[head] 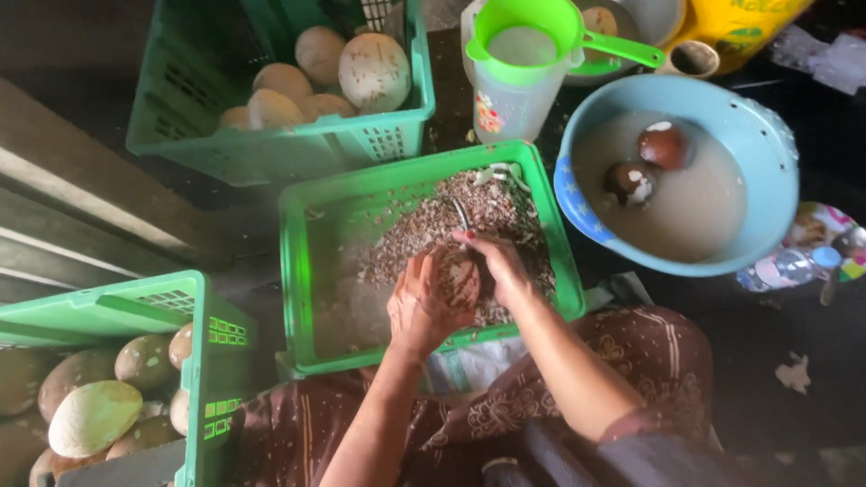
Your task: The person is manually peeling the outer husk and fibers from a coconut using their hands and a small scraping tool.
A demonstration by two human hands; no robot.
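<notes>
My left hand cups a round brown coconut over a shallow green tray filled with brown and white shavings. My right hand presses against the coconut's far side and grips a metal peeling tool whose tip points away from me. Both hands meet around the coconut above the tray's near right part.
A green crate of pale peeled coconuts stands behind the tray; another green crate of coconuts is at my left. A blue basin of cloudy water with two brown coconuts sits at the right. A plastic jug with a green strainer is behind.
</notes>
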